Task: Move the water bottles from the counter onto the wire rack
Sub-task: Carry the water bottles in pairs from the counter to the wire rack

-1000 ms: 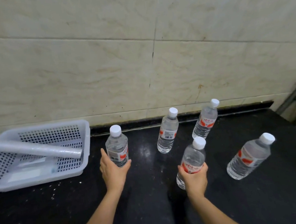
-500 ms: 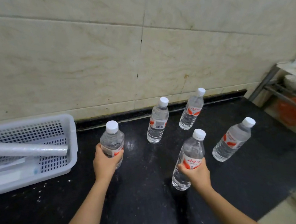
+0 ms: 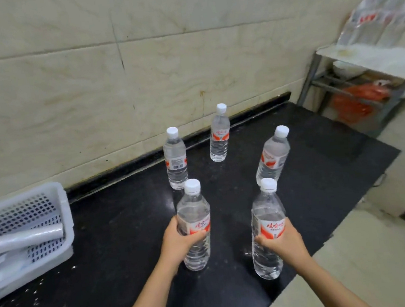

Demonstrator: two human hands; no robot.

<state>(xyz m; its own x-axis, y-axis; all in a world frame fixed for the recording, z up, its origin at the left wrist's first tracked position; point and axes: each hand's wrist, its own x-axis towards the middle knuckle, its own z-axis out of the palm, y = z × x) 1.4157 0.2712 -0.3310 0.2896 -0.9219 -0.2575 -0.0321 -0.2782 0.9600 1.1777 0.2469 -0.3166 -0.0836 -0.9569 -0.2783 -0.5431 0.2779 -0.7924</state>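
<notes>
Left hand [image 3: 177,242] and right hand [image 3: 282,243] grip separate bottles [image 3: 194,211].

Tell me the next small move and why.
Probably swing both arms right toward the rack: the left hand grips the left-hand bottle, the right hand grips the right-hand bottle, and the rack stands beyond the counter's right end.

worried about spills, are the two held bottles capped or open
Both capped: white caps top the left hand's bottle and the right hand's bottle.
</notes>
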